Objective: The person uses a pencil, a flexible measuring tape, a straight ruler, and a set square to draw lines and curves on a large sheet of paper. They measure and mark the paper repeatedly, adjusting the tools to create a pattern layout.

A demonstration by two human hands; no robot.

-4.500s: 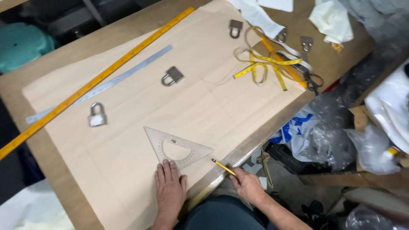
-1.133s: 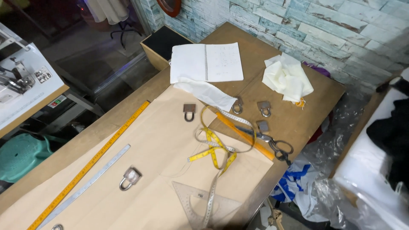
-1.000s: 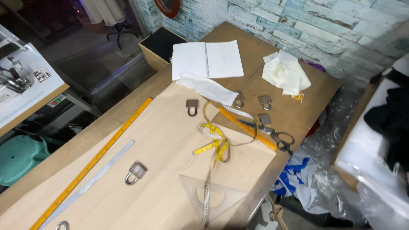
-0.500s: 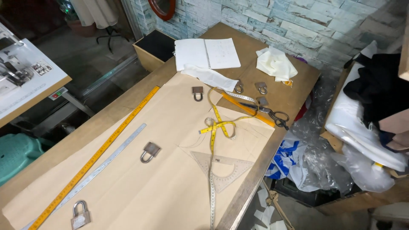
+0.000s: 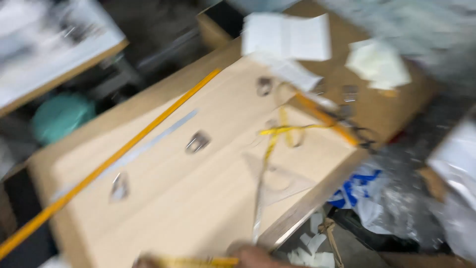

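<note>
One blurred hand (image 5: 258, 257) seemingly has a yellow pencil (image 5: 196, 260) in its grip.

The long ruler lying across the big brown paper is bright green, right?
Not quite. The long ruler lying across the big brown paper is yellow, not green. The head view shows it, though the picture is blurred.

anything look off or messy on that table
Mildly. A yellow tape measure lies in loose tangled loops across the brown paper, one end trailing over the clear set square to the table edge. The frame is too blurred to judge damage.
</note>
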